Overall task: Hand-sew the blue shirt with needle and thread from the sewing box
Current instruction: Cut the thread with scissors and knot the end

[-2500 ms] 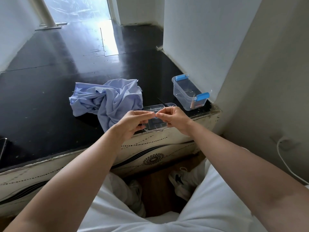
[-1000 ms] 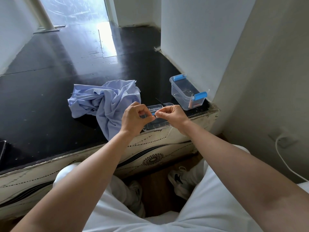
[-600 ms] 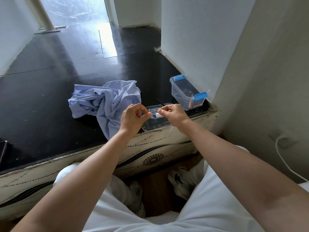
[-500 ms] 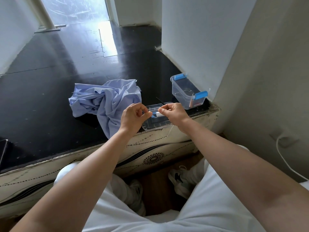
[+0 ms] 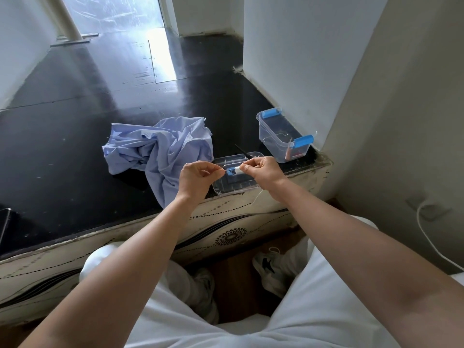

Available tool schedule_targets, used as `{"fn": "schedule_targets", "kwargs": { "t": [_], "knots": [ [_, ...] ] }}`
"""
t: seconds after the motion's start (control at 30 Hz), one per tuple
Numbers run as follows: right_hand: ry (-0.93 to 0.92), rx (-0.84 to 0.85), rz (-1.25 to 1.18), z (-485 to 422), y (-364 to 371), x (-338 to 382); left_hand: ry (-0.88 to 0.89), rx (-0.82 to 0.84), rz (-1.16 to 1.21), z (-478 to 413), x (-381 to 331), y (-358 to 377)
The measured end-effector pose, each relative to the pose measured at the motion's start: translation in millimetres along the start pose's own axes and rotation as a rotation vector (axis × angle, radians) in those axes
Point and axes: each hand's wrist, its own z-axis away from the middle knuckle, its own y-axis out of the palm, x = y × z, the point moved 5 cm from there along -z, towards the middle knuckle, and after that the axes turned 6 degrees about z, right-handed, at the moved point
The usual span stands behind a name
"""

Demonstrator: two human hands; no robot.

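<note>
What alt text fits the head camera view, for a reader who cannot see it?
A left hand and a right hand pinch a fine thread above a clear tray at the table edge. A crumpled blue shirt lies left; a clear box stands right.

We see a glossy black surface (image 5: 75, 146) with a cream, dot-patterned edge (image 5: 226, 217) facing us, and a white wall (image 5: 288, 59) rising at its right. Below the edge are a wooden floor (image 5: 233, 285) and white shoes (image 5: 273, 268). At the far right a white cable (image 5: 424, 234) hangs from a wall socket (image 5: 426, 209).
</note>
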Motion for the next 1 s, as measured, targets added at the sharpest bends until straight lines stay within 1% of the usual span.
{"fn": "schedule_targets", "kwargs": {
  "t": [0.17,0.33,0.43,0.63,0.73,0.9,1.0],
  "knots": [
    [0.011,0.015,-0.036,0.1,0.3,-1.5,0.043,0.023,-0.108,-2.5,0.9,2.9],
    [0.008,0.029,-0.033,-0.1,1.1,-4.5,0.023,0.076,-0.109,-4.1,5.8,11.6],
    [0.003,0.026,-0.021,-1.5,2.8,-4.8,-0.023,0.079,-0.052,-6.2,8.2,15.0],
    [-0.005,0.04,-0.023,-2.1,5.5,-2.5,-0.173,0.052,0.124,-5.2,20.3,14.3],
    [-0.012,0.041,-0.023,-2.5,7.7,-1.7,-0.21,0.032,0.194,-3.9,21.6,14.2],
    [-0.032,0.058,-0.007,-2.0,14.1,-0.1,-0.19,-0.068,0.037,-7.5,28.5,8.0],
    [-0.012,0.026,0.04,-3.1,6.1,-3.5,-0.206,-0.094,-0.014,-13.9,26.3,2.7]
  ]
}}
